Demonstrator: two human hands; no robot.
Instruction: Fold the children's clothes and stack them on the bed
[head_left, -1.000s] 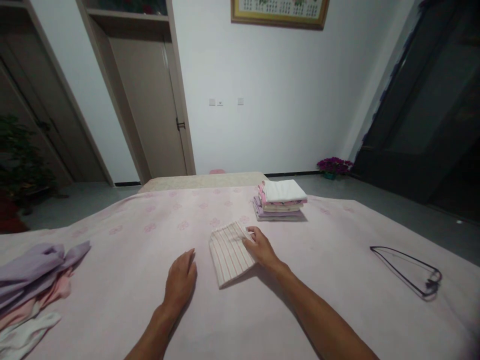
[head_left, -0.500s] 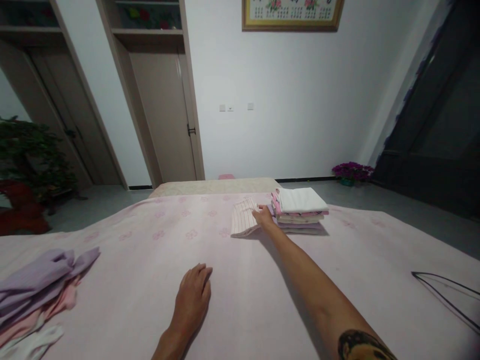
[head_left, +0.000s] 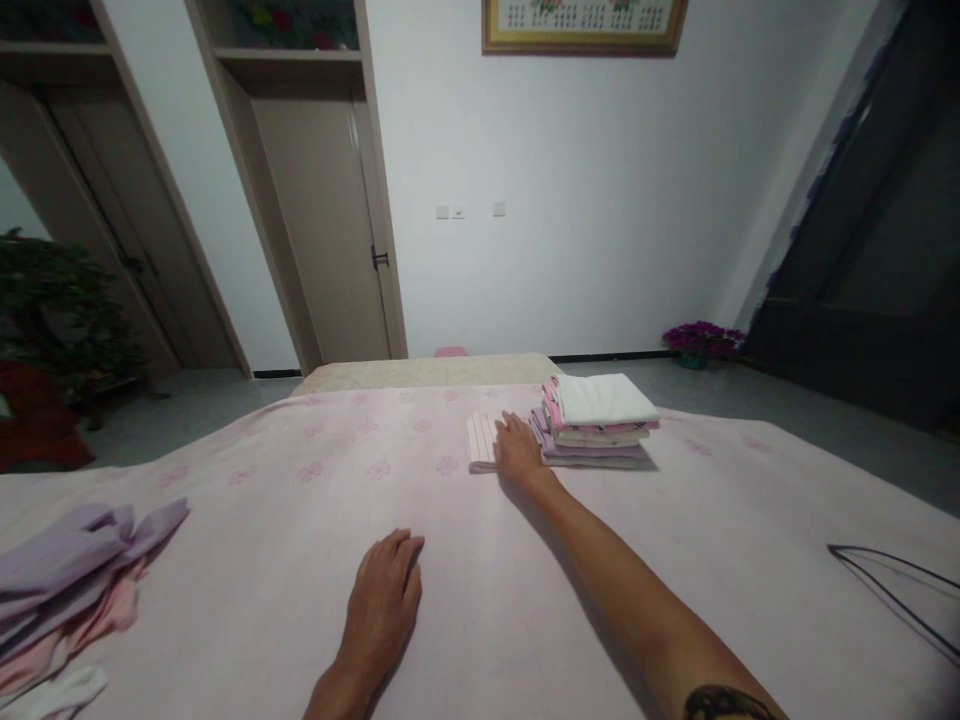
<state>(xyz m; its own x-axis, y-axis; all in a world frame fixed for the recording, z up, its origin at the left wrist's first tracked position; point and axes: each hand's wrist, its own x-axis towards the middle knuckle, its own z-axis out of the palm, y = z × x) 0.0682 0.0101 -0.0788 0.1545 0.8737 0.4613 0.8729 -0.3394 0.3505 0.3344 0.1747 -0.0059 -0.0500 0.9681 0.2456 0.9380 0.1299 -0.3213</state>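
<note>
A white striped cloth (head_left: 481, 443) lies folded on the pink bedspread (head_left: 285, 540). My right hand (head_left: 517, 448) rests on the right part of that cloth, fingers stretched over it, covering some of it. Just to the right stands a stack of folded clothes (head_left: 600, 420), white on top with pink, cream and purple layers below. Nearer to me, my left hand (head_left: 386, 585) lies palm down on the bedspread, its fingers loosely extended and holding nothing.
At the left lies a loose pile of purple clothes (head_left: 82, 560) with pink and white pieces beneath. A thin black wire hanger (head_left: 892, 590) is at the right. Beyond the far edge are a beige surface (head_left: 427, 373), doors and purple flowers (head_left: 703, 340).
The striped cloth's lifted right part has come down and now lies flatter and narrower. My right hand has gone from pinching it to resting flat on it. My left hand stays put.
</note>
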